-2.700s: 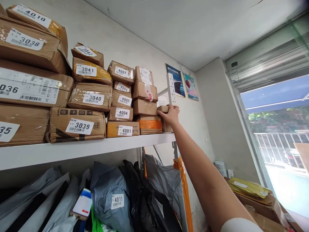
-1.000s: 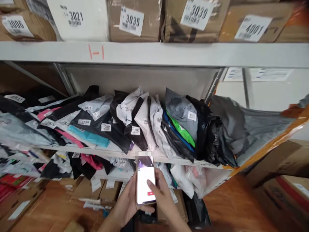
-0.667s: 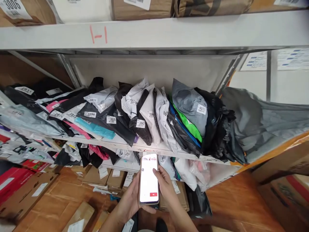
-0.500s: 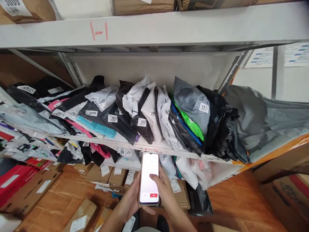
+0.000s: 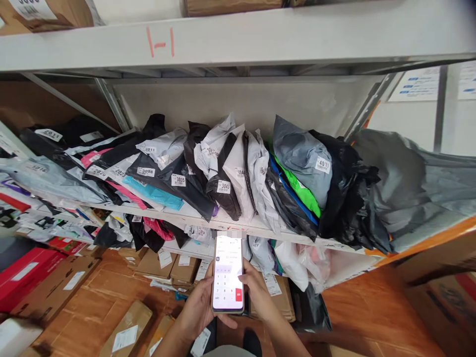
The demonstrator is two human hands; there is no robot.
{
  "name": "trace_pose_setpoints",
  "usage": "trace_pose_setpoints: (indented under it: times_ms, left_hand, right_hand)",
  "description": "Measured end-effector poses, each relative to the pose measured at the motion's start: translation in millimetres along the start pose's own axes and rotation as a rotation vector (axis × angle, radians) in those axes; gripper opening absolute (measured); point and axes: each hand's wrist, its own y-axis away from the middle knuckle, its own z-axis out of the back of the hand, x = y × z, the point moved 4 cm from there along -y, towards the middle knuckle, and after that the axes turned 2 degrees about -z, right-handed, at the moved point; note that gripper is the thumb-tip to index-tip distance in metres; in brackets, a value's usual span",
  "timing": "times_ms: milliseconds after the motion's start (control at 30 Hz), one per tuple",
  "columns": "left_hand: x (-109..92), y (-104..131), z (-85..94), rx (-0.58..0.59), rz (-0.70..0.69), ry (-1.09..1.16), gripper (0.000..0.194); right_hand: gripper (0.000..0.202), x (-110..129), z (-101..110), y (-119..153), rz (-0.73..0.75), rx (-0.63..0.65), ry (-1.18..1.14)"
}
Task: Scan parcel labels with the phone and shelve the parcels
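Observation:
A smartphone with a lit white screen showing a number keypad is held upright low in the middle of the view. My left hand cradles it from below and the left side. My right hand grips its right edge, thumb on the screen's right side. Just behind the phone runs the middle shelf, packed with grey, black, white and coloured mailer bags carrying numbered labels such as 4011, 3043 and 3035.
An upper shelf beam marked "1-1" in red carries cardboard boxes. Flat cartons and a red box lie on the wooden floor. A lower shelf holds more bags. An orange frame and cartons stand at the right.
2.7 s ago my right hand touched a small box on the top shelf. The view has dropped to the middle shelf, both hands hold the phone, and its screen changed to a keypad.

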Motion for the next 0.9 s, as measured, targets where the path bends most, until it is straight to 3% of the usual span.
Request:
trace_pose_setpoints:
  times_ms: [167,300,533,800,900]
  left_hand:
    - [1,-1,3.2,0.072,-0.026,-0.012,0.071]
    - [1,-2,-1.8,0.11,-0.018,-0.019,0.08]
    - [-5,0,-3.3,0.063,0.012,0.009,0.102]
    - [-8,5,-3.0,-0.108,0.103,-0.115,0.121]
    - [-9,3,-2.3,-0.1,0.113,-0.12,0.117]
  right_hand:
    - [0.039,-2,-4,2,0.017,0.011,0.017]
    - [0.049,-6,-7,3,0.027,-0.012,0.075]
    - [0.053,5,-4,7,0.041,0.174,0.07]
    - [0.052,11,-5,6,0.031,0.127,0.063]
    - [0.049,10,-7,6,0.017,0.112,0.042]
